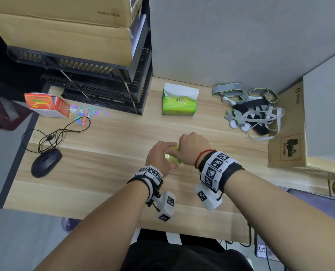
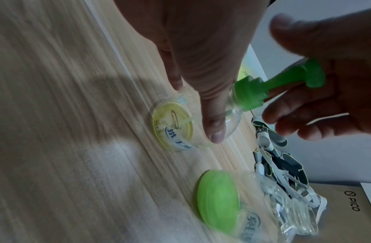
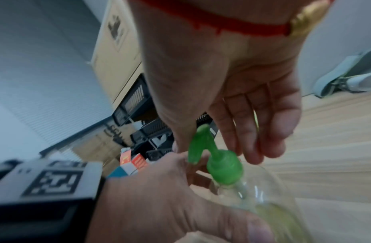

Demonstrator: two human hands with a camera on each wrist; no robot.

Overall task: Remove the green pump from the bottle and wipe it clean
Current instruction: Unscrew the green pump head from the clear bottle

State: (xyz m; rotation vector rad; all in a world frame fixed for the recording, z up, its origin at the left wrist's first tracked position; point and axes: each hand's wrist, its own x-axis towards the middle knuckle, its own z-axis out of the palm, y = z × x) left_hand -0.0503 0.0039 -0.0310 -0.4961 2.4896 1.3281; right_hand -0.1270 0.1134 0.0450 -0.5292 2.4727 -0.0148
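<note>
Centrally, near table (image 1: 104, 163) edge, left hand (image 1: 158, 156) gripped clear bottle (image 2: 232, 120) w/ green pump (image 2: 269, 85) attached; right hand (image 1: 194, 147) was round pump head, fingers loosely curled, grip unclear; tissue pack (image 1: 179, 104) lay far side

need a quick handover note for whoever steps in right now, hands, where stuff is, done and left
Left hand: grips the clear bottle, standing on the wooden table.
Right hand: fingers around the green pump; firmness of the grip cannot be told.
Pump: collar still on the bottle neck, not yet off.
Tissue pack: at the back of the table, untouched.
Done: bottle steadied, pump reached.
Left: unscrew and lift out the pump, take a tissue, wipe it clean.
</note>
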